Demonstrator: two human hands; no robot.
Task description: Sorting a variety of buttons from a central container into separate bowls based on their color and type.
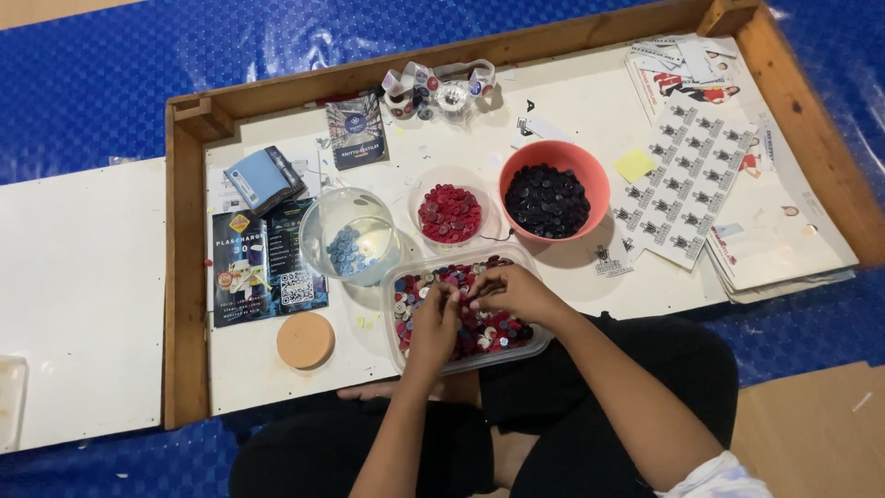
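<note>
Both hands sit inside the clear tray of mixed buttons, fingertips meeting. Left hand and right hand look pinched on buttons, exact grip unclear. Red buttons bowl lies straight ahead, equally near both hands.

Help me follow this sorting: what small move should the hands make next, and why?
Probably lift one button out of the mixed tray with the right hand and drop it into the bowl of matching colour, since the bowls hold red buttons, dark buttons, blue buttons.
</note>
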